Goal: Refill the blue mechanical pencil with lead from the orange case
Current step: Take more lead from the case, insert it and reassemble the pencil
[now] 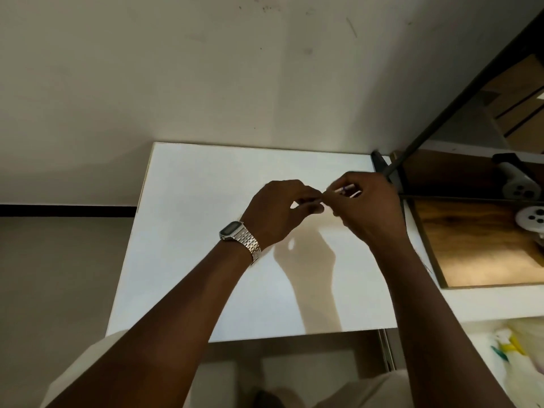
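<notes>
Both of my hands are raised together above the far right part of the white table (206,260). My right hand (371,210) pinches a thin pale pencil (344,189) with a small blue band; only a short piece shows between the fingers. My left hand (282,210), with a metal watch (240,238) on its wrist, has its fingertips closed right at the pencil's left end. Whether it holds a lead or a cap I cannot tell. The orange case is not in sight.
A wooden shelf unit (477,248) with a dark metal frame stands right of the table, holding white spools (530,220). The wall rises just behind the table. A white bag (509,351) with yellow and green bits lies at the lower right.
</notes>
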Available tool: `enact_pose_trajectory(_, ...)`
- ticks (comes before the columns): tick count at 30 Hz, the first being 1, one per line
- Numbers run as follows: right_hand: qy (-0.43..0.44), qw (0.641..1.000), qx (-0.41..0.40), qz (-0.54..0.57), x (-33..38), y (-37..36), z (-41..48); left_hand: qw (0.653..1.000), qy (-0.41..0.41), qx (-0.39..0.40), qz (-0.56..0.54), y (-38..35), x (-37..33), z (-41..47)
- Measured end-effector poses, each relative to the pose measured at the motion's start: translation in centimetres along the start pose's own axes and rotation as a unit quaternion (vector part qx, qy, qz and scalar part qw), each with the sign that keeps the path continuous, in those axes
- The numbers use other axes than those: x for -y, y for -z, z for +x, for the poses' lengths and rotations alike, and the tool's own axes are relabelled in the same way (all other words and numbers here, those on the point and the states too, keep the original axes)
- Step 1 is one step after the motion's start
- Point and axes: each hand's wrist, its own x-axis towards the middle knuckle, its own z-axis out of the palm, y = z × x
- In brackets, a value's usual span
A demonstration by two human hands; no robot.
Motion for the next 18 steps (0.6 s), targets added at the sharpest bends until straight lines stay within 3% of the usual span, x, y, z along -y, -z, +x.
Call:
enact_pose_trajectory(2, -0.020, 0.993, -0.008, 0.118, -0.4, 0.0, 0.2, 0.992, 0.057, 0.024, -0.108, -0.2, 0.0, 0.0)
enact_pose_trajectory(7, -0.075, 0.933, 0.000, 0.352, -1.6, -1.0, 0.7, 0.966, 0.105, 0.060, -0.229, -0.5, 0.3, 0.2)
enact_pose_trajectory(13, -0.092, 0.923, 0.023, 0.372, -2.5, -2.4, 1.2, 0.928, 0.179, 0.074, -0.318, -0.7, 0.9, 0.1)
enact_pose_trajectory(18, -0.089, 0.923, 0.027, 0.374, -2.9, -2.6, 1.4, 0.917, 0.201, 0.066, -0.339, -0.8, 0.9, -0.1)
